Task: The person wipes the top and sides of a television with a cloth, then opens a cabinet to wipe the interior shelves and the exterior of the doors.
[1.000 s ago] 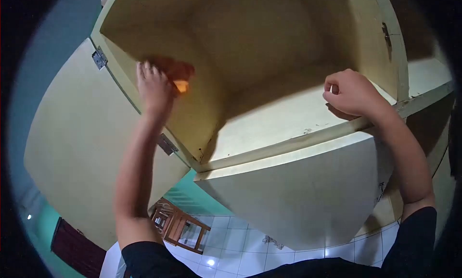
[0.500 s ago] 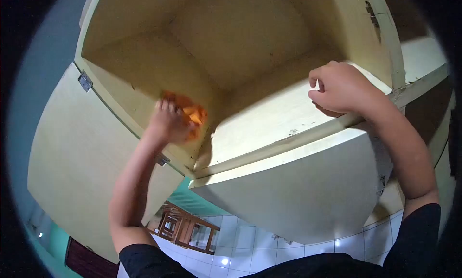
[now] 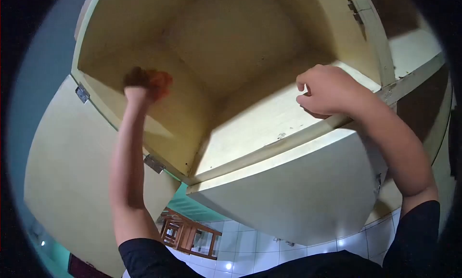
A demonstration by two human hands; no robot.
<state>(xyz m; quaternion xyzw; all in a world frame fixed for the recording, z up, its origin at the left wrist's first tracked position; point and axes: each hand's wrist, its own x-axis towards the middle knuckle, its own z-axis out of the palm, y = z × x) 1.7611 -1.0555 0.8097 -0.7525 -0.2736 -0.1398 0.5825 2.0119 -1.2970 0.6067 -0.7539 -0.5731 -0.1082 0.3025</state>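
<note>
An orange cloth [image 3: 161, 84] is bunched in my left hand [image 3: 138, 83], which presses it to the left inner wall of a cream-coloured cabinet [image 3: 192, 114]. Shadow and motion blur soften that hand's outline. My right hand [image 3: 327, 91] hangs over the cabinet's lit bottom board [image 3: 255, 133], near its front edge. Its fingers are curled inward, with a gap between thumb and forefinger and nothing seen between them.
A door [image 3: 86, 172] stands swung out on the left, on metal hinges [image 3: 154, 163]. Below the opening, another pale panel [image 3: 288, 191] juts toward me. Wooden furniture [image 3: 187, 234] stands on the white tiled floor [image 3: 245, 251]. Another compartment [image 3: 414, 52] lies to the right.
My left hand has moved up and to the left along the side wall with the orange cloth. My right hand keeps its curled pose over the bottom board.
</note>
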